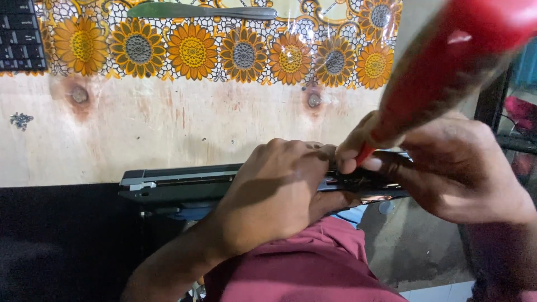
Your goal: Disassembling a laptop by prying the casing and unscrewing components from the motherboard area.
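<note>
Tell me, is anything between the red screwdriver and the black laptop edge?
Nothing visible. The right hand holds the red screwdriver with its tip at the laptop edge; the left hand grips the laptop beside it.

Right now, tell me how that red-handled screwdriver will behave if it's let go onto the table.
The red-handled screwdriver looks rigid, and its rounded, glossy handle would probably roll and feel slick. The right hand pinches it near the tip, so the thick handle likely makes it top-heavy and apt to tip. The plywood table looks flat.
</note>
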